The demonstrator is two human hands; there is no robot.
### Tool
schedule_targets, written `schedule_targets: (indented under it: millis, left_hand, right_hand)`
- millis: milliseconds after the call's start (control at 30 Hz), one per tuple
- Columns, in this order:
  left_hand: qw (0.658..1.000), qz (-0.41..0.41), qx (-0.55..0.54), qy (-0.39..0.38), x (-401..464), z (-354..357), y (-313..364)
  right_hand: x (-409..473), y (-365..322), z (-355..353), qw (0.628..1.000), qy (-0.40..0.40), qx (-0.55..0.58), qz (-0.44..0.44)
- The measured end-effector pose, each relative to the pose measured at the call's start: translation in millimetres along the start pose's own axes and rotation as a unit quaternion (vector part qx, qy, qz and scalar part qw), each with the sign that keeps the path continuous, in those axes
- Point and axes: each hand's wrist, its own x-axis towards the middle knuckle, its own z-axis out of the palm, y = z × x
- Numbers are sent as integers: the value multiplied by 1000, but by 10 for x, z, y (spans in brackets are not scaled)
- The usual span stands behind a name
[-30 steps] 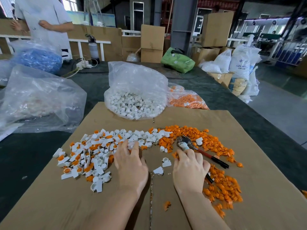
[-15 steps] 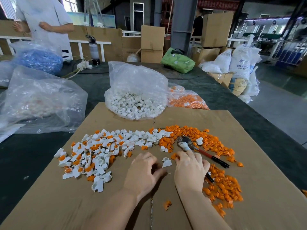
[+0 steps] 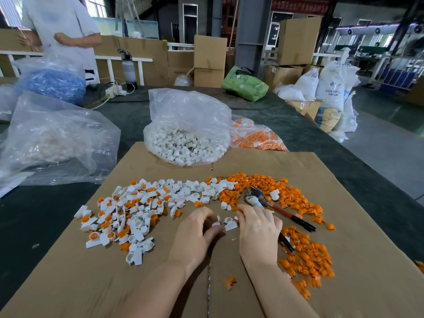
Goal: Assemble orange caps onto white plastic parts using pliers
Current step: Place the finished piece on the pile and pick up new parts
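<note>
While pliers [image 3: 266, 200] lie beyond, left hand [image 3: 195, 232] pinches part [image 3: 216, 224].

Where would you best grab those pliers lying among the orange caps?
Probably by the two dark-tipped handles, coming from the near right. The pliers lie flat on the cardboard, metal head pointing away to the left, handles splayed toward the person, one partly under the right hand.

Soft daylight is coming from the far windows [image 3: 91, 5]; the edges are bending from the wide lens, and the cardboard [image 3: 344, 283] corners are blurring.
</note>
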Motion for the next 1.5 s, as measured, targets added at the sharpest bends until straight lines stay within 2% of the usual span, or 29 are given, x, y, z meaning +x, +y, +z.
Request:
schedule_targets:
  millis: [167, 300, 467, 600, 767, 900, 1033, 1200, 1500]
  left_hand:
    - [1000, 3, -5, 16, 21, -1, -28]
    - [1000, -4, -19, 22, 40, -1, -41]
    - [998, -32, -36, 39, 42, -7, -53]
    - [995, -71, -51, 45, 93, 15, -52]
    - [976, -121, -170, 56, 164, 97, 28]
    - [972, -110, -200, 49, 134, 110, 44]
    - [973, -97, -205, 31, 113, 92, 38]
    - [971, -86, -219, 30, 86, 48, 64]
    - [984, -54, -168, 30, 21, 76, 61]
  right_hand:
    - [13, -7, -19, 997, -68, 35, 0]
    - [15, -53, -90, 990, -62, 129, 3]
    - [20, -59, -128, 991, -50, 122, -33]
    - [28, -51, -135, 983, -85, 165, 9]
    - [38, -49, -160, 981, -79, 178, 11]
    - [33, -41, -166, 974, -100, 200, 26]
    - [20, -15, -131, 977, -120, 177, 23]
    - [9, -25, -119, 984, -106, 145, -10]
    - [12, -19, -92, 979, -130, 156, -14]
